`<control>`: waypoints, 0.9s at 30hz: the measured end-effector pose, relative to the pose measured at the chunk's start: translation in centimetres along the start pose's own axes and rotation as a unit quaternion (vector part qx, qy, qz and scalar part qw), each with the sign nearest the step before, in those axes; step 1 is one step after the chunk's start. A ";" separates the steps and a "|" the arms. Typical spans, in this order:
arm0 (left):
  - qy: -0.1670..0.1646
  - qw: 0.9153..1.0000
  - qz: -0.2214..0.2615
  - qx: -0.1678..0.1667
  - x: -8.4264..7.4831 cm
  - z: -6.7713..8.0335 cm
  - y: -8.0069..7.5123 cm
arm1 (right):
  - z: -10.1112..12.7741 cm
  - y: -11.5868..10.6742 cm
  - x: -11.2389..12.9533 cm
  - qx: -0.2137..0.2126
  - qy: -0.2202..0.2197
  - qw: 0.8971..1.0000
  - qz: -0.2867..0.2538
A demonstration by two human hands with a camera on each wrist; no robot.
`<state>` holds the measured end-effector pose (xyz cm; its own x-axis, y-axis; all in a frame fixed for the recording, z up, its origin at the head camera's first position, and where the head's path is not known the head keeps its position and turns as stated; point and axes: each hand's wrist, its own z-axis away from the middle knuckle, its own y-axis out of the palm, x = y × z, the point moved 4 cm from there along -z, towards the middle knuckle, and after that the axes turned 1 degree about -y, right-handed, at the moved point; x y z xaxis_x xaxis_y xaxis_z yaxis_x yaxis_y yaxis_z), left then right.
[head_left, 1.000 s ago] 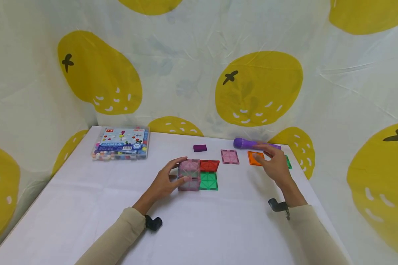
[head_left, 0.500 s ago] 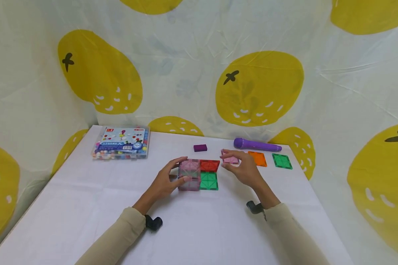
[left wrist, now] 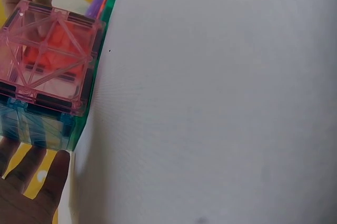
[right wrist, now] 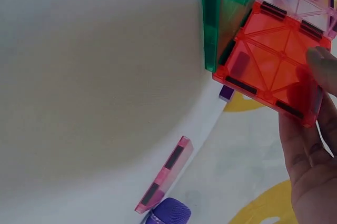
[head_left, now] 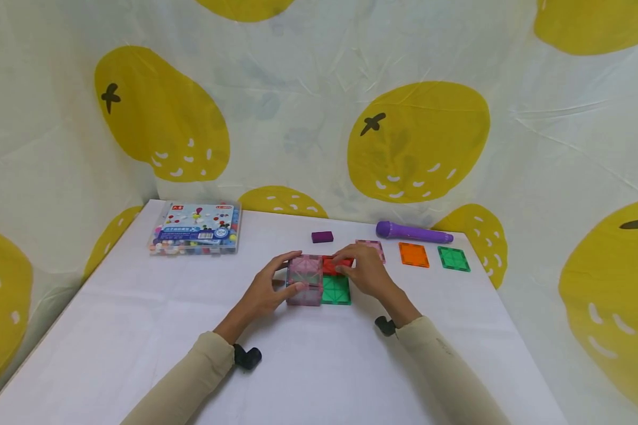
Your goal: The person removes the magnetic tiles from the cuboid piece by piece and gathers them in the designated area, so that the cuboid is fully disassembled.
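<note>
So this looks like the wall-raising stage of a tile box. The left hand is curled around the pink cube, thumb on the near side and fingers over the far top edge, keeping it steady. The right hand has its fingertips pinched on the red tile, which sits just right of the cube, right under those fingertips. In the right wrist view the red tile looks tipped up off the table with a finger along its outer edge, joined to the green tile at one side.

My guess for the next bit: swing the red tile fully upright so it snaps to the cube's edge, while the left hand holds firm so the magnets don't drag the whole thing sideways.

Spare tiles lie beyond the right fingers: a pink tile just behind them, then an orange tile and another green one farther right, well apart from the hand.

Containers: the cube, and I can't tell if anything's inside. A clear case far off to the left of the left fingers is shut and packed with small coloured beads.
</note>
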<state>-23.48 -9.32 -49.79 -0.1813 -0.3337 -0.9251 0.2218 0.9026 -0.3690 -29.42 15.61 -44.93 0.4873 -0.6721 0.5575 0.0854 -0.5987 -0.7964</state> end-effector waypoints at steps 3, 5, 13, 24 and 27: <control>0.005 1.000 -0.001 -0.002 -0.1 0.0 0.0 | -0.1 -0.1 0.1 -0.012 -0.004 1.000 -0.005; 0.006 1.000 -0.002 -0.003 -0.1 0.0 0.0 | -0.1 -0.1 0.0 -0.018 -0.004 1.000 -0.011; 0.002 1.000 -0.001 -0.003 0.0 0.1 -0.1 | 0.0 -0.3 -1.5 -0.038 0.036 0.997 -0.055; 0.012 1.000 -0.002 -0.008 0.0 0.1 0.0 | 0.9 -1.6 -3.2 -0.107 0.099 0.981 -0.128; 0.009 1.000 -0.005 -0.007 0.0 0.2 0.0 | 1.5 -2.0 -3.8 -0.113 0.142 0.971 -0.158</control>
<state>-23.31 -9.36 -49.78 -0.2007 -0.3370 -0.9199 0.2064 0.9033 -0.3760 -30.16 20.08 -45.80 0.2065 -0.5137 0.8328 -0.0179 -0.8529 -0.5217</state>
